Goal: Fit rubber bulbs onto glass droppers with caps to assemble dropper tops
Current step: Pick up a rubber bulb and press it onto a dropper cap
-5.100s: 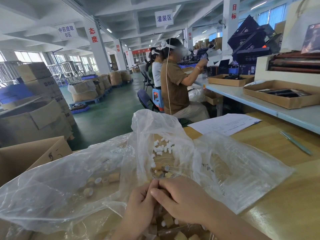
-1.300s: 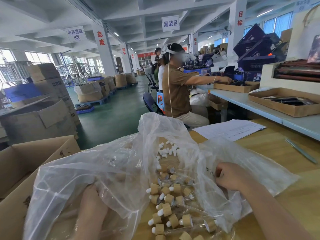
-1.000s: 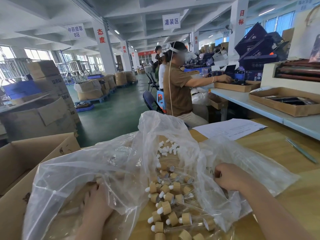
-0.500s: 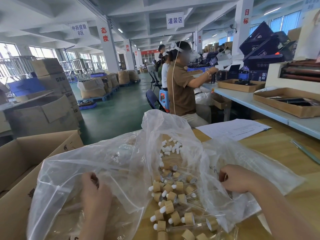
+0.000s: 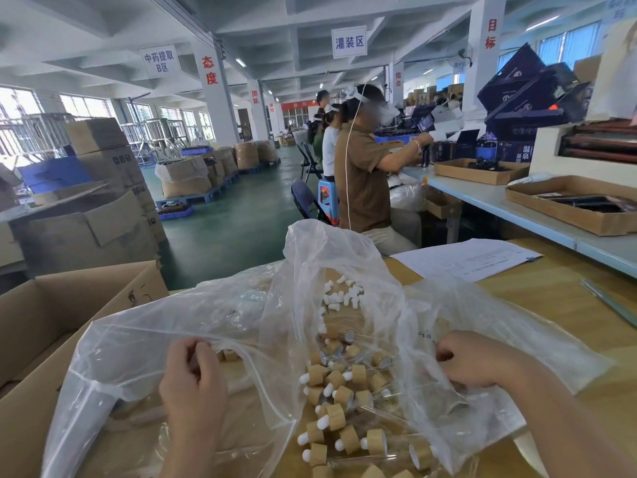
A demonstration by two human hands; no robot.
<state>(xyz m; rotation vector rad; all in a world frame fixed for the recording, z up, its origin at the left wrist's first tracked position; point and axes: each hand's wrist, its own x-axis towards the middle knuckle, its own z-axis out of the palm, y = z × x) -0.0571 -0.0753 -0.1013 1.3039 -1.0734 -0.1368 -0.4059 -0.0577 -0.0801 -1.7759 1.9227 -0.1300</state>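
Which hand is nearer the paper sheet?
Right. The right hand grips the plastic bag short of the paper sheet; the left hand grips it far to the left.

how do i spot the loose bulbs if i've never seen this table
On the wooden table, the left hand and right hand hold clear plastic bags apart. Between the hands lies a heap of tan-capped droppers; just beyond it, farther from the person, are the loose bulbs. They alone are plain white, with no cap or glass tube.
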